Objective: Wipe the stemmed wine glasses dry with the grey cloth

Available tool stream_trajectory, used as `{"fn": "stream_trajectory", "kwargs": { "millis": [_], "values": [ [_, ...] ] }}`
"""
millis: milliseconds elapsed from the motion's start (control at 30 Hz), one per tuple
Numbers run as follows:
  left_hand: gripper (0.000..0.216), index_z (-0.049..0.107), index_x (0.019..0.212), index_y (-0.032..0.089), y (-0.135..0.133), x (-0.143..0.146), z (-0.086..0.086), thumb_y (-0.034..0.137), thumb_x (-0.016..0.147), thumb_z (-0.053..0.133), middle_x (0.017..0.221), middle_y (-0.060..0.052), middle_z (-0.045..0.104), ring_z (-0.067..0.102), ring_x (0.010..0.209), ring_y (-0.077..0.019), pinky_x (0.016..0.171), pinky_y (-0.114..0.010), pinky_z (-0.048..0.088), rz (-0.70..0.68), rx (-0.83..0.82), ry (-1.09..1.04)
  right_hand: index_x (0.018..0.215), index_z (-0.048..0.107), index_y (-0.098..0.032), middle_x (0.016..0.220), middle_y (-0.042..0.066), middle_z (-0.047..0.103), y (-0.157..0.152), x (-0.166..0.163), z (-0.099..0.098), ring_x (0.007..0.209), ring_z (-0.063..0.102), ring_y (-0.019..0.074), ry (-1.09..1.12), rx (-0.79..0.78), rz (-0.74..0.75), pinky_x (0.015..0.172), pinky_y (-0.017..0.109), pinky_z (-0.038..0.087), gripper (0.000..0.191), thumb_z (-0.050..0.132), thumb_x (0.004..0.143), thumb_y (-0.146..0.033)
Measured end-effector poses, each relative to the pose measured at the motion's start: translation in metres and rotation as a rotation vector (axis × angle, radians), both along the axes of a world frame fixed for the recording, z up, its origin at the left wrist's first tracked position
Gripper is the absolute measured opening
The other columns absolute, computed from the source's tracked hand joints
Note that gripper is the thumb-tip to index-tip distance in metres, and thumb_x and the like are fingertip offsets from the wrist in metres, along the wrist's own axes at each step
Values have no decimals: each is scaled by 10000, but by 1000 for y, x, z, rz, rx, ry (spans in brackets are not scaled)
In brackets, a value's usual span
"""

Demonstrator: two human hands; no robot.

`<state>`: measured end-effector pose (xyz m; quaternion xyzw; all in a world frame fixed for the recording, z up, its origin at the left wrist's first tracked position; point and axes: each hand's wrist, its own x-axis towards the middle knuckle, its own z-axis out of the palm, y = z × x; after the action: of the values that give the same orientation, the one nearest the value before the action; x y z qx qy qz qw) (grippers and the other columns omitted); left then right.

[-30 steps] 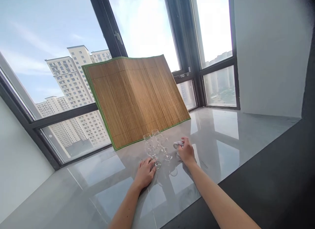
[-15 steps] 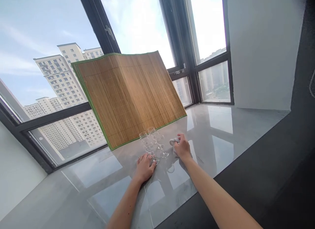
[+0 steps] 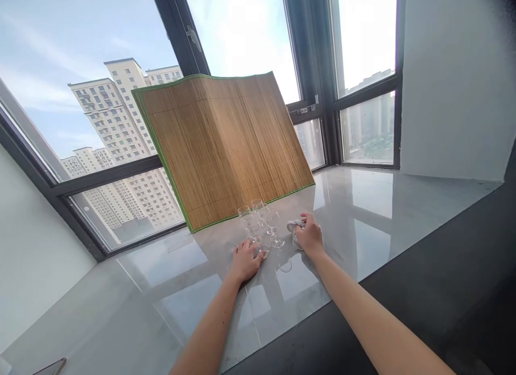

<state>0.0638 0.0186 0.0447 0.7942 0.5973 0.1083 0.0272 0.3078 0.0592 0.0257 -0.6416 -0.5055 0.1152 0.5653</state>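
Two clear stemmed wine glasses stand close together on a glossy grey stone sill [image 3: 363, 213]. My left hand [image 3: 246, 260] rests on the sill with its fingers at the foot of the nearer glass [image 3: 249, 226]. The farther glass [image 3: 266, 219] stands just behind and to the right of it. To the right of the glasses, my right hand [image 3: 309, 236] is closed on a small grey cloth [image 3: 294, 227] pressed on the sill.
A bamboo mat with green edging [image 3: 226, 143] leans upright against the window behind the glasses. Dark window frames [image 3: 181, 36] and a white wall [image 3: 451, 84] bound the sill. A dark floor edge [image 3: 435, 278] runs along the right. A small object corner [image 3: 50, 367] shows bottom left.
The view has shifted slightly. Both hands stay at the glasses and the cloth in nearly the same poses.
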Motion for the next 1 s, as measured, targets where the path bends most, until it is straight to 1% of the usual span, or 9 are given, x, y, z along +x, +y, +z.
{"fn": "stream_trajectory", "kwargs": {
  "millis": [133,267,367,433,567,667,733,833,1000],
  "values": [
    [546,520,1376,367,2,-1,0,602,924,324,1513,-38,425,333,1399,-304,1140,-538,238,-13,3,-15,1139,543,-187,958,78,665,5,0,-2,849,616,223,-11,9,-6,730,295,423,378,511,763,-184],
    [475,613,1237,309,2,-1,0,563,922,362,1370,-57,552,418,1316,-292,1122,-508,276,-8,55,-65,1140,543,-194,956,70,666,11,1,-8,842,611,220,-26,27,-14,730,295,417,380,526,761,-204],
    [418,626,1168,276,2,0,1,526,907,417,1256,-66,613,457,1272,-279,1115,-480,291,19,54,-103,1141,550,-193,948,71,664,14,2,-11,830,608,215,-33,37,-22,722,292,417,389,532,753,-213],
    [408,624,1156,269,1,0,1,522,896,438,1232,-68,623,469,1258,-281,1110,-472,296,34,47,-122,1135,556,-191,942,72,662,15,2,-11,821,606,211,-36,39,-24,716,289,419,388,531,749,-214],
    [523,608,1218,261,-1,-1,0,611,861,456,1300,-86,590,441,1296,-312,1131,-483,260,41,49,-134,1117,562,-191,936,72,657,14,2,-10,830,604,212,-45,36,-21,720,289,423,377,528,742,-211],
    [633,535,1351,294,0,-2,-2,671,855,423,1458,-81,474,348,1388,-329,1173,-508,175,25,34,-151,1121,558,-195,941,72,652,13,1,-9,835,604,212,-41,38,-13,727,290,429,377,526,746,-214],
    [636,507,1388,328,2,-3,-3,679,876,372,1512,-65,417,315,1414,-330,1177,-529,147,10,15,-162,1115,558,-199,939,70,650,12,1,-9,837,604,214,-31,37,-14,726,291,433,369,529,747,-218],
    [585,568,1339,345,4,-3,-2,655,905,326,1489,-63,451,344,1397,-329,1158,-546,185,2,-6,-147,1095,562,-200,933,69,649,10,1,-8,833,604,216,-18,35,-20,718,293,432,350,527,747,-213],
    [500,658,1230,336,7,-2,-2,598,902,386,1374,-67,559,417,1344,-312,1134,-512,253,16,17,-143,1086,570,-199,937,71,653,9,0,-6,835,602,211,-24,40,-33,706,288,428,349,528,739,-199]
  ]
}}
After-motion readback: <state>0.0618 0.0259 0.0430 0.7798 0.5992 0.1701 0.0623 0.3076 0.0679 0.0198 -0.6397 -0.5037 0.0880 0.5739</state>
